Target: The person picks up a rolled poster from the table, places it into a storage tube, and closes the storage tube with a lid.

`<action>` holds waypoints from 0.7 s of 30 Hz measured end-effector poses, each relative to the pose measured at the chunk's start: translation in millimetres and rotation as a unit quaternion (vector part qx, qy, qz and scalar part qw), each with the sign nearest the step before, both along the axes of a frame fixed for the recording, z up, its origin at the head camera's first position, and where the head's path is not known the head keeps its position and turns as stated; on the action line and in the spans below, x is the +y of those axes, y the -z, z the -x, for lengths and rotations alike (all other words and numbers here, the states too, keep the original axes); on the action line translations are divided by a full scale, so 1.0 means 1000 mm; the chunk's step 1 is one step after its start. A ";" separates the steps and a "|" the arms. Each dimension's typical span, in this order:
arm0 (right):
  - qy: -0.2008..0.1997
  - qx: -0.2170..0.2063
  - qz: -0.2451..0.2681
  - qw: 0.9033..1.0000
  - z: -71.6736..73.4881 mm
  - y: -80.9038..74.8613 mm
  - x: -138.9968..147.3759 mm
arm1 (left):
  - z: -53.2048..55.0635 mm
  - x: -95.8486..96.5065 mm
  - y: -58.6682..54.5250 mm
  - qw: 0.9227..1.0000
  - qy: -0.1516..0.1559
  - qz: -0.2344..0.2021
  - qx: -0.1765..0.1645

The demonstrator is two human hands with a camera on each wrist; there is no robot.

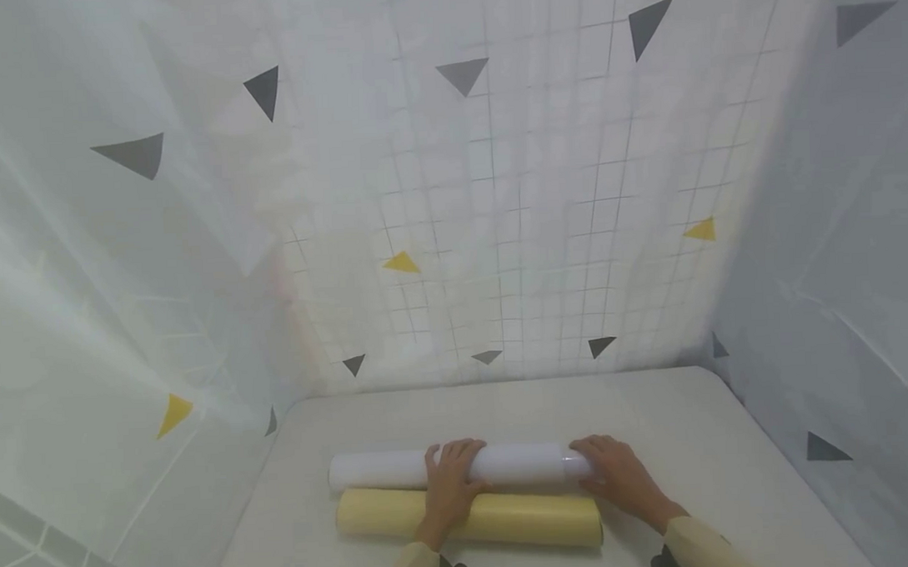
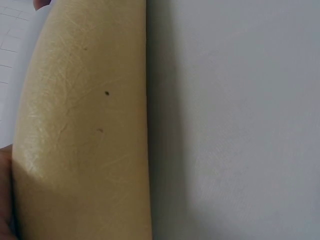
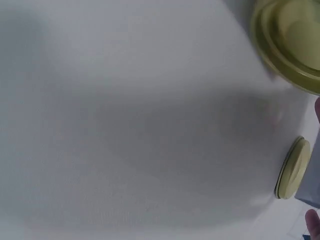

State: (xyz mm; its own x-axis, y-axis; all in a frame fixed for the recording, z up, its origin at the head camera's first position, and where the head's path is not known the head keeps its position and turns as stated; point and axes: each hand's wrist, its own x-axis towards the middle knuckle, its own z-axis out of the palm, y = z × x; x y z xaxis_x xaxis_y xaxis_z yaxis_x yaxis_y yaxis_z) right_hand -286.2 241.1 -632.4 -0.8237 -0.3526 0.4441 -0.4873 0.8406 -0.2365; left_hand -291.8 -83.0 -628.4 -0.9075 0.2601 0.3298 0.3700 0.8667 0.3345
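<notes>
A white roll (image 1: 513,462) lies crosswise on the white surface, its right end banded by a clear, shiny strip. In front of it and nearly parallel is a yellow roll (image 1: 537,518), whose creased skin with small dark specks fills much of the left wrist view. My left hand (image 1: 452,484) reaches over the yellow roll and grips the white roll near its middle, fingers over the far side, thumb on the near side. My right hand (image 1: 618,475) holds the white roll's right end. In the right wrist view, a pale yellow round cap (image 3: 294,169) shows between that hand's fingertips.
The white surface (image 1: 654,410) has rounded far corners. Translucent sheeting (image 1: 541,189) with grey and yellow triangles hangs behind it, with more sheeting at both sides. A gridded wall shows through. The yellow roll's rimmed end (image 3: 287,40) is close to the right wrist.
</notes>
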 end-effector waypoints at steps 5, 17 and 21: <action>-0.009 -0.036 0.040 0.999 0.005 0.004 0.012 | 0.001 0.002 -0.001 1.000 -0.001 0.002 0.001; 0.035 -0.176 0.089 0.980 0.007 0.000 0.026 | 0.006 0.000 -0.002 1.000 0.002 -0.014 -0.004; 0.065 -0.210 0.080 0.972 0.007 -0.002 0.028 | 0.008 0.000 0.002 1.000 0.003 -0.007 0.007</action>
